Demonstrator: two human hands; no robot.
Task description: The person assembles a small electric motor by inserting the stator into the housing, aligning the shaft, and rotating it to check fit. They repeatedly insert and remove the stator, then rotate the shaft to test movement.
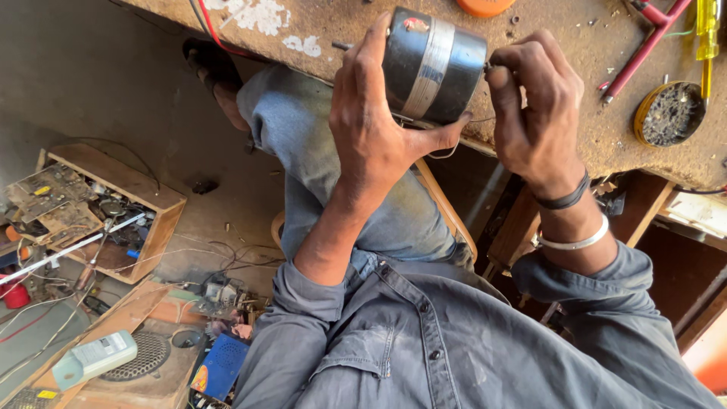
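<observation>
We grip the black motor at the worktop edge: our left hand wraps its body, our right hand pinches its shaft end, beside a round tin.

The motor sits between both hands at the workbench edge, a round tin well right.

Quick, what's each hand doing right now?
Left hand: closed around the black motor.
Right hand: fingers pinched at the motor's end; what they grip cannot be told.
</observation>
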